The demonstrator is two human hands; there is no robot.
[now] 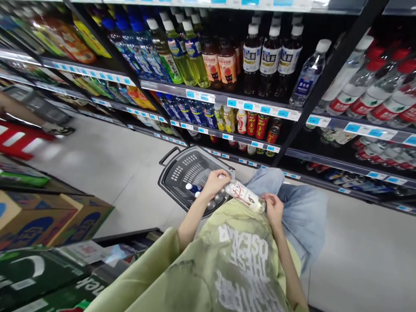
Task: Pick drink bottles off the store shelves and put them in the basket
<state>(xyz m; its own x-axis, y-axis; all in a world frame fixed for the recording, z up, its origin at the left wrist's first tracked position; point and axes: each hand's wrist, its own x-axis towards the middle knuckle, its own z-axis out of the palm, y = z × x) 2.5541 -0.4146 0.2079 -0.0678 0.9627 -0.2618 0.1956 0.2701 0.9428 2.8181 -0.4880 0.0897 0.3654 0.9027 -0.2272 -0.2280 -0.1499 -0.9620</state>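
Note:
A clear plastic bottle point(243, 195) with a white label and red lettering lies nearly level across my lap, above the edge of the basket. My left hand point(216, 183) is closed around its cap end. At the other end, my right hand point(272, 208) has its fingers pressed to the bottle's base. The black shopping basket point(171, 172) stands on the floor just left of my knees. Several bottles lie in it, one with a white cap and dark blue body point(190, 188); my left forearm and hand hide part of them.
Shelves of drinks run along the front, with dark tea bottles point(269, 60) and red-labelled water bottles point(393, 105). A lone water bottle point(309, 75) stands by the shelf upright. Cardboard boxes point(36, 215) and green cartons point(24, 281) are stacked at left. Another person's leg point(15, 107) shows beside a red basket point(13, 137).

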